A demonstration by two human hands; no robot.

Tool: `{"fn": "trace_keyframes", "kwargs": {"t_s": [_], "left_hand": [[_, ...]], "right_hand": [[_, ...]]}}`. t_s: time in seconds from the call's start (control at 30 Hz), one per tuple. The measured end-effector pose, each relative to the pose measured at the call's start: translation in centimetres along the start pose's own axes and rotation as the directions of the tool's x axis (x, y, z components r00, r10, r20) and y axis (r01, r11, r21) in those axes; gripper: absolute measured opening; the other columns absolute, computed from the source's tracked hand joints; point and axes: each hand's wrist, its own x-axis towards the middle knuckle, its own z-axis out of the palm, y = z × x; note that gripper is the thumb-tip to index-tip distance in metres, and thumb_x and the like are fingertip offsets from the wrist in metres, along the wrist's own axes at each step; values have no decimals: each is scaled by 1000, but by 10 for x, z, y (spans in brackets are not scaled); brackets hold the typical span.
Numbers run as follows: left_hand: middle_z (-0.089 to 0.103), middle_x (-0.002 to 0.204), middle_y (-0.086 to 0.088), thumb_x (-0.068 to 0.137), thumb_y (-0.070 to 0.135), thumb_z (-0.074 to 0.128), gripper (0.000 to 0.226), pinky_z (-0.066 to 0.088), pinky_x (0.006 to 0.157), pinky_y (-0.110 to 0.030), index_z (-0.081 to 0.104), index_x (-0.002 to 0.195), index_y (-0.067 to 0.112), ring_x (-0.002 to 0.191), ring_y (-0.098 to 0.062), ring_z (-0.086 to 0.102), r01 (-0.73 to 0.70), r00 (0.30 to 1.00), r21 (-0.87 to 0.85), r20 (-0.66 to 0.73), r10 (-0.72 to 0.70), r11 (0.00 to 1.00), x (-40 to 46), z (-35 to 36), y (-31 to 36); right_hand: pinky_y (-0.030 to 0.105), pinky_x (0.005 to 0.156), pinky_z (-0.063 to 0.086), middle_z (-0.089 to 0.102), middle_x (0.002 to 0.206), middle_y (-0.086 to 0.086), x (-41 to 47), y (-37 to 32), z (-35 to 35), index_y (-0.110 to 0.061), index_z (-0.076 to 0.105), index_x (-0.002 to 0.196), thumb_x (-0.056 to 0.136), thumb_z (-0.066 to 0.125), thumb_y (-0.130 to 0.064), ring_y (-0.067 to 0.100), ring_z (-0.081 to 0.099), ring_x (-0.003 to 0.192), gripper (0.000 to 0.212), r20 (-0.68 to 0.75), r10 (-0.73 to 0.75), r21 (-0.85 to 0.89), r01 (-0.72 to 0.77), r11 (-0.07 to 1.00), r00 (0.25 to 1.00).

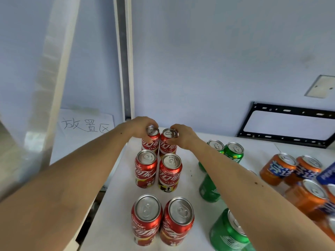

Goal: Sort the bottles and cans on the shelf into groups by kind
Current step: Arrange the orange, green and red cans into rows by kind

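Several red cola cans stand upright in two columns on the white shelf (116,196). My left hand (140,126) grips the top of the far left red can (150,142). My right hand (181,135) grips the far right red can (168,144) beside it. Two more red cans (146,168) (170,172) stand in the middle row, and two (146,219) (176,221) in the near row. Green cans (233,151) (227,230) stand to the right, partly hidden under my right forearm. Orange cans (277,168) (306,196) are grouped at the far right.
A paper sheet with handwritten characters (85,125) is fixed to the wall at left. A black metal bracket (286,122) leans on the back wall at right. A blue can (327,173) shows at the right edge. A white upright post (125,57) rises behind the cans.
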Motion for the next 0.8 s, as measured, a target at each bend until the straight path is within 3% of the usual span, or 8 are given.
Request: {"fn": "trace_keyframes", "kwargs": {"t_s": [0.1, 0.2, 0.33, 0.4, 0.53, 0.63, 0.8], "left_hand": [[45, 145, -5, 76, 17, 81, 76, 40, 103, -34, 44, 142, 18, 130, -24, 45, 30, 1000, -34, 9, -30, 999, -3, 0, 3], [36, 152, -7, 79, 18, 80, 85, 37, 105, -33, 32, 149, 20, 136, -25, 39, 87, 995, -205, -23, -94, 975, -14, -1, 7], [43, 148, -4, 81, 25, 77, 76, 38, 94, -25, 38, 146, 19, 131, -22, 44, 70, 951, -379, -253, -176, 923, -41, 2, 20], [47, 144, -2, 79, 30, 79, 73, 37, 93, -25, 44, 142, 19, 130, -20, 46, 50, 928, -429, -314, -201, 902, -60, 10, 26], [49, 144, 1, 74, 32, 82, 75, 41, 99, -31, 49, 140, 20, 131, -20, 47, 64, 957, -549, -205, -208, 834, -100, 28, 36], [46, 147, 0, 76, 29, 81, 76, 35, 101, -28, 45, 143, 19, 133, -20, 44, 95, 980, -419, -121, -159, 903, -122, 42, 45], [51, 142, -5, 76, 18, 81, 72, 36, 98, -28, 49, 140, 19, 129, -23, 48, 110, 979, -275, -139, -152, 955, -128, 46, 43]], "right_hand": [[33, 88, 46, 55, 135, 10, -2, -2, -1, -12, 47, 137, 84, 71, -33, 26, 54, 118, 61, 26, 3, -9, -2, 1000, 1000], [36, 98, 41, 44, 147, 11, -12, -3, -7, -12, 32, 147, 86, 67, -43, 28, 45, 130, 77, 40, 27, -5, -26, 1000, 999], [33, 86, 45, 59, 128, 7, -47, -12, -23, -12, 54, 126, 89, 61, -47, 21, 55, 110, 52, -12, -44, -6, 44, 999, 999], [28, 82, 42, 62, 125, 3, -68, -16, -29, -14, 58, 122, 89, 62, -48, 16, 55, 103, 48, 42, -98, 37, 96, 995, 994], [24, 93, 39, 53, 140, 1, -94, -11, -27, -20, 48, 139, 79, 74, -47, 18, 51, 125, 71, 237, -117, 33, 112, 993, 965], [27, 100, 38, 51, 142, 2, -100, -8, -18, -19, 44, 141, 73, 82, -38, 20, 48, 129, 81, 263, -121, -15, 129, 992, 957], [31, 99, 41, 51, 141, 6, -104, -9, 2, -19, 40, 144, 75, 81, -32, 25, 50, 127, 81, 165, -128, -42, 137, 990, 978]]}}
